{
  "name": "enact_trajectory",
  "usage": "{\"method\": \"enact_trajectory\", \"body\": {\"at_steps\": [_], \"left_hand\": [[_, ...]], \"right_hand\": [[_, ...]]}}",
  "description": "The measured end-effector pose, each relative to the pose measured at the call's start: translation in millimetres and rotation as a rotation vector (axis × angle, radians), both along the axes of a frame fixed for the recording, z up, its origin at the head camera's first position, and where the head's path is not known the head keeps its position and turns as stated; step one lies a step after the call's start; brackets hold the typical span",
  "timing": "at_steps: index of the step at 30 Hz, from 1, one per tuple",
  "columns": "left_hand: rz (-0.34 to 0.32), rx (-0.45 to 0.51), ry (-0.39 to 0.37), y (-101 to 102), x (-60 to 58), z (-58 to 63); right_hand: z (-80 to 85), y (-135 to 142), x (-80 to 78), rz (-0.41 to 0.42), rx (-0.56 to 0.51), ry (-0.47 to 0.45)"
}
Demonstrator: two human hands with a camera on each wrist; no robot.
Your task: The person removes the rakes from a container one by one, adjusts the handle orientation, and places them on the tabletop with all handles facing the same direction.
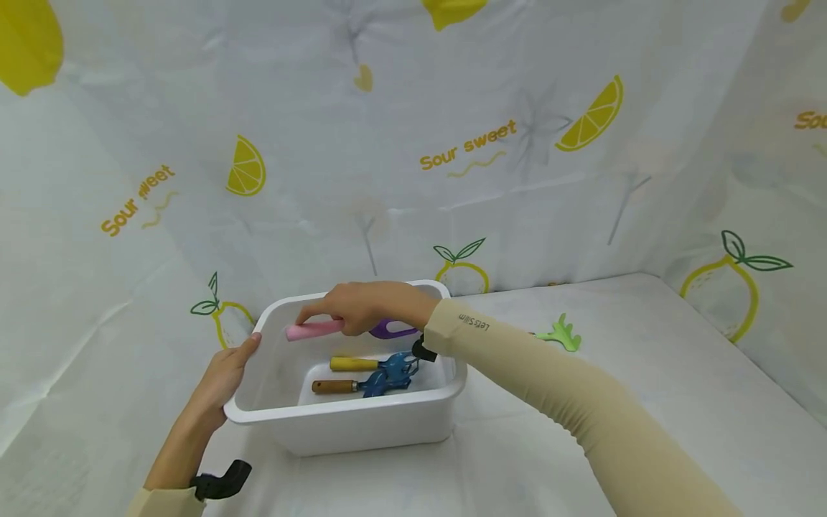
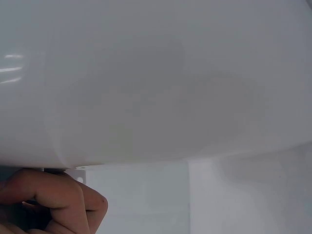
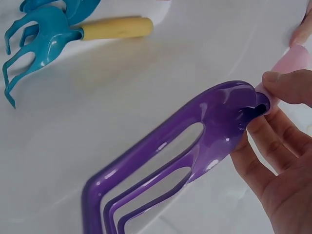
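Clear passage runs over the table [image 1: 362,488] before the bin [image 1: 349,409], whose walls [image 1: 362,431] bar sideways entry.

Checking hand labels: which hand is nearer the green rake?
Right. The right hand holds the pink handle over the white bin, left of the green rake; the left hand, at the bin's left side, is farther away.

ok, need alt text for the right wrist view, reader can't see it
A right hand grips the pink handle of a purple three-pronged hand rake over a white bin. At upper left in the bin lies a blue rake with a yellow handle, beside another blue tool cut off by the frame.
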State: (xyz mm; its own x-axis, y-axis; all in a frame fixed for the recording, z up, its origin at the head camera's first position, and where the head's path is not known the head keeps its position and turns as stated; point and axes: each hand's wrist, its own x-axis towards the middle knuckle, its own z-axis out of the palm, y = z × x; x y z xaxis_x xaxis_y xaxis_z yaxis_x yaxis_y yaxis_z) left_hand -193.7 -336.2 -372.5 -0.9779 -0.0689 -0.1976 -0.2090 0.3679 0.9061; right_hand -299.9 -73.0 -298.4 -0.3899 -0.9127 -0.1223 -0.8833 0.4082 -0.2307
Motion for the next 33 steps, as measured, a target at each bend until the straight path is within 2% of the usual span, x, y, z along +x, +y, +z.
{"method": "enact_trajectory", "body": {"at_steps": [8, 16, 25, 33], "left_hand": [[0.009, -0.021, 0.006, 0, -2.1, 0.0], [0.016, -0.017, 0.005, -2, -1.3, -1.4], [0.015, -0.009, 0.011, -1, -2.0, -3.5], [0.008, -0.023, 0.029, 2, 1.3, 0.5]], "right_hand": [[17.2, 11, 6.8, -0.022, 0.018, 0.014], [34.0, 28, 6.3, -0.015, 0.002, 0.066], [49.4, 60, 8.3, -0.064, -0.015, 0.114], [57.6, 95, 9.1, -0.107, -0.023, 0.141]]}}
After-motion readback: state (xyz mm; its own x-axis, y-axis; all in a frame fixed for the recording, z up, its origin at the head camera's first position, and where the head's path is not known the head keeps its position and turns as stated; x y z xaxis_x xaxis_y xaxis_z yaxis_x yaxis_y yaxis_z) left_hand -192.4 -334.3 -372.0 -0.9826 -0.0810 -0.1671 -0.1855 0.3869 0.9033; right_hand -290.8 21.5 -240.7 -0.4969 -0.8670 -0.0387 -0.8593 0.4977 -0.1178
